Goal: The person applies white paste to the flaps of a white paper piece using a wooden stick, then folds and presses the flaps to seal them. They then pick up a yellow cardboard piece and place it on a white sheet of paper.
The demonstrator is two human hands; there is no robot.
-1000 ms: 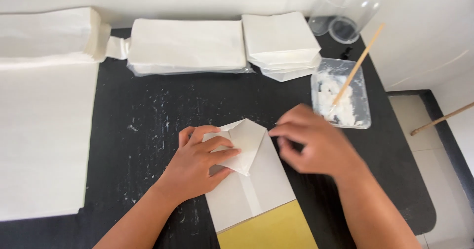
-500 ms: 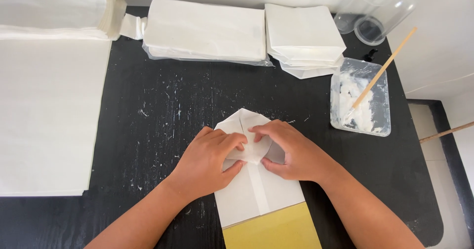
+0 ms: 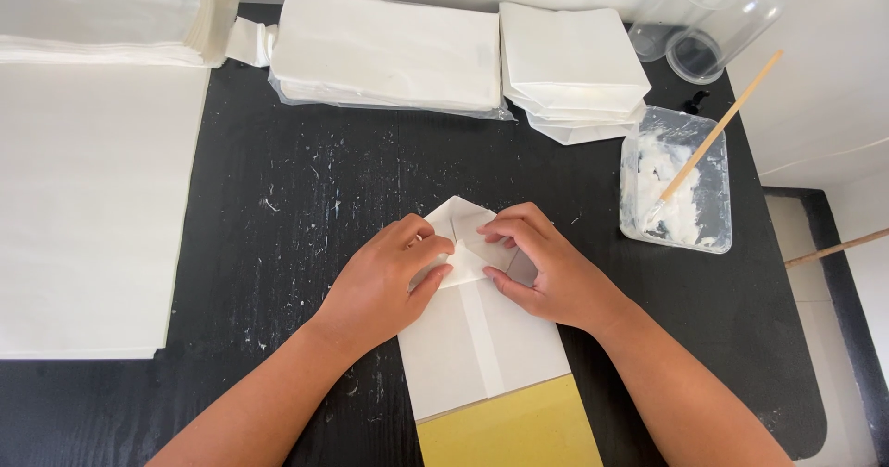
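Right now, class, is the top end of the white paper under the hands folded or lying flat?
Folded: the white paper ends in a point, its flaps pressed under both hands' fingers.

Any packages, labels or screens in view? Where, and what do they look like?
No labels, signs or screens.
Paper bag: centre, under left hand and right hand; flat, white, pointed folded top, yellow sheet below.
Wrapped stack: top centre, white sheets in clear plastic.
Folded bags: top right, white pile.
Tub: right, clear plastic, white paste, wooden stick.
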